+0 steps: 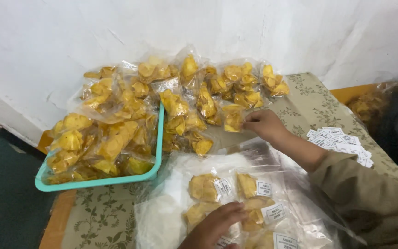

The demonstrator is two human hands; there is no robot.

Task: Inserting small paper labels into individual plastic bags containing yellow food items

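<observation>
My right hand (264, 124) reaches forward from an olive sleeve, its fingertips pinched on the edge of a small clear packet of yellow chips (232, 118). That packet lies at the near edge of a heap of similar packets (208, 99) against the white wall. My left hand (213, 225) is at the bottom of the view, fingers curled down on labelled chip packets (204, 188). These packets lie on a big clear plastic bag (160, 216).
A teal tray (97, 182) heaped with chip packets stands at the left, jutting past the table's edge. A pile of small white paper labels (342, 142) lies at the right on the flower-patterned tablecloth (102, 212). A dark shape and another bag of chips (367, 106) are at the far right.
</observation>
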